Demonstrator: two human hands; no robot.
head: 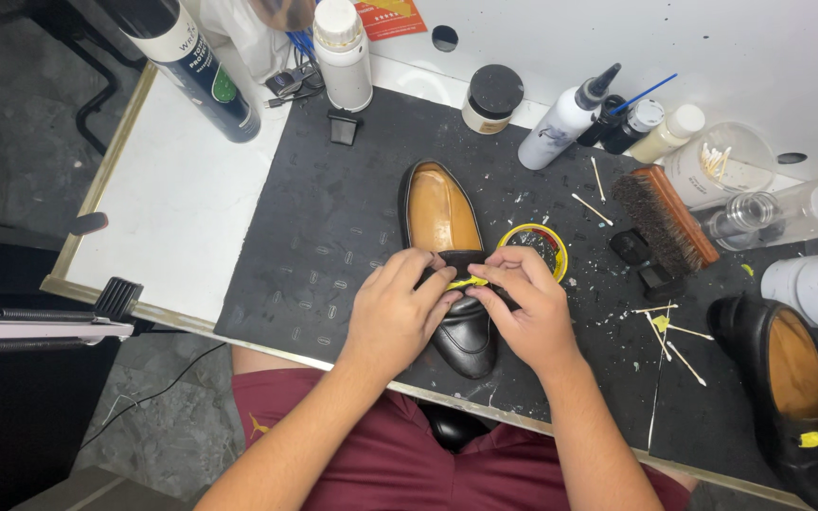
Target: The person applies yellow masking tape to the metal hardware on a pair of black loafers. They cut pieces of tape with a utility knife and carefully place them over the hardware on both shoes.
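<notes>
A black leather loafer (pixel 466 336) with a tan insole lies toe toward me on a dark mat (pixel 333 218). Both of my hands rest on its vamp. My left hand (pixel 398 308) and my right hand (pixel 523 303) pinch a small yellow strip (pixel 469 282) stretched across the shoe's strap. An open round tin of black polish with a yellow rim (pixel 534 248) sits just beside the shoe on its right.
The second black loafer (pixel 788 388), with a yellow strip on it, lies at the right edge. A wooden shoe brush (pixel 665 220), several bottles, a jar with cotton swabs (pixel 717 163) and loose swabs crowd the right and back. A spray can (pixel 191 66) stands far left.
</notes>
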